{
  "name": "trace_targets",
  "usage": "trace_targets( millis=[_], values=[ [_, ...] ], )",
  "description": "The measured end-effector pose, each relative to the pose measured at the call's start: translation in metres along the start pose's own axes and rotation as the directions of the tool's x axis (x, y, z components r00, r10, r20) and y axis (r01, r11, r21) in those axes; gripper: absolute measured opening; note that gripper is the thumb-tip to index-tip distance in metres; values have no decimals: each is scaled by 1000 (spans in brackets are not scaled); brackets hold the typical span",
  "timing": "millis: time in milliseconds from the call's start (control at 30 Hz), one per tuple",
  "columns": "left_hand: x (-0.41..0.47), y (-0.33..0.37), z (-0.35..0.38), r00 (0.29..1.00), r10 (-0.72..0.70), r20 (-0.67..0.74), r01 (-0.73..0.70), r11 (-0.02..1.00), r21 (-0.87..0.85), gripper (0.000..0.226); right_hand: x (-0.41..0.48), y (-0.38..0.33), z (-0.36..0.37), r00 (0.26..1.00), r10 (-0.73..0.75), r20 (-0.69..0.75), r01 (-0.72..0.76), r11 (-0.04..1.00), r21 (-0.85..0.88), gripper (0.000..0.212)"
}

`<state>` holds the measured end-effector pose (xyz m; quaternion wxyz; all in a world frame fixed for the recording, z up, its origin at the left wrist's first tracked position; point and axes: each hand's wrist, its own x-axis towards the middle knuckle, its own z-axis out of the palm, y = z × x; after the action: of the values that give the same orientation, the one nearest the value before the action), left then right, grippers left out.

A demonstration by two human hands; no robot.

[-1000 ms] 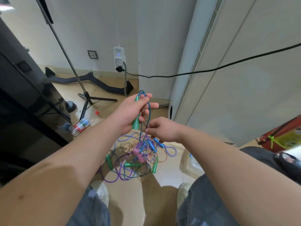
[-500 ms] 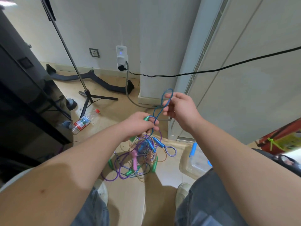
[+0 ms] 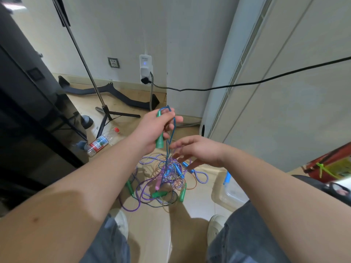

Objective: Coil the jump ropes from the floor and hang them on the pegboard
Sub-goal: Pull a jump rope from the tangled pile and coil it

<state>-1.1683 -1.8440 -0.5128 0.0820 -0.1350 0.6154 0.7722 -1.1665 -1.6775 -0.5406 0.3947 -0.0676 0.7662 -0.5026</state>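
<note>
A person stands over a tangle of jump ropes on the floor, one green handle raised in the left hand.

Largest first: the tan floor (image 3: 152,234) carries the heap of jump ropes (image 3: 165,179), a knot of purple, blue and orange cords with green, blue and pink handles, lying just beyond the person's shoes. A tripod stand (image 3: 106,114) and a plastic bottle (image 3: 100,142) lie to the left, a clear plastic bin (image 3: 228,192) to the right. The left hand (image 3: 153,128) keeps a clenched grip on a green handle (image 3: 160,141), held upright, with a loop of blue rope (image 3: 171,130) over its top and running down into the heap. The right hand (image 3: 199,150), fingers spread and released, hovers just beside that hanging rope, above the pile.
</note>
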Motion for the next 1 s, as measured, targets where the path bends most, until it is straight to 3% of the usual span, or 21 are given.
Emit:
trace_targets(
  millis=[67, 133, 200, 300, 433, 533, 667, 767, 900, 1000],
  values=[
    [-1, 4, -1, 999, -36, 13, 36, 998, -46, 5, 3, 0, 5, 993, -35, -115, 26, 997, -79, 23],
    [-3, 7, 1, 998, -54, 31, 56, 997, -56, 3, 6, 0, 5, 979, -84, -184, 60, 989, -132, 38],
    [-6, 8, 4, 997, -61, 55, 64, 996, -55, 3, 6, 2, 5, 983, -119, -139, 96, 983, -159, 40],
    [-8, 7, 6, 995, -46, 89, 49, 998, -40, 3, 4, 3, 7, 990, -134, -46, 123, 973, -193, 18],
    [-3, 5, 2, 1000, 6, 27, -7, 998, 63, 6, 2, -3, 9, 985, -161, -68, 145, 970, -195, 19],
    [-1, -2, 0, 998, -66, -4, 65, 975, 215, 15, 1, -12, 2, 950, -226, -215, 229, 973, -13, 18],
    [-10, -21, 2, 957, -240, 161, 123, 842, 525, 18, 2, -20, -13, 887, -222, -404, 368, 870, 329, 22],
    [-13, -27, 4, 961, -203, 187, 49, 793, 607, 13, 1, -20, -16, 864, -205, -460, 391, 849, 356, 24],
    [-9, -21, 5, 992, -44, 118, -27, 838, 545, 19, 1, -20, -22, 906, -114, -409, 285, 876, 388, 20],
    [-9, -12, 7, 994, 39, 102, -76, 920, 386, 17, -1, -9, -18, 972, -23, -234, 53, 991, 123, 29]
  ],
)
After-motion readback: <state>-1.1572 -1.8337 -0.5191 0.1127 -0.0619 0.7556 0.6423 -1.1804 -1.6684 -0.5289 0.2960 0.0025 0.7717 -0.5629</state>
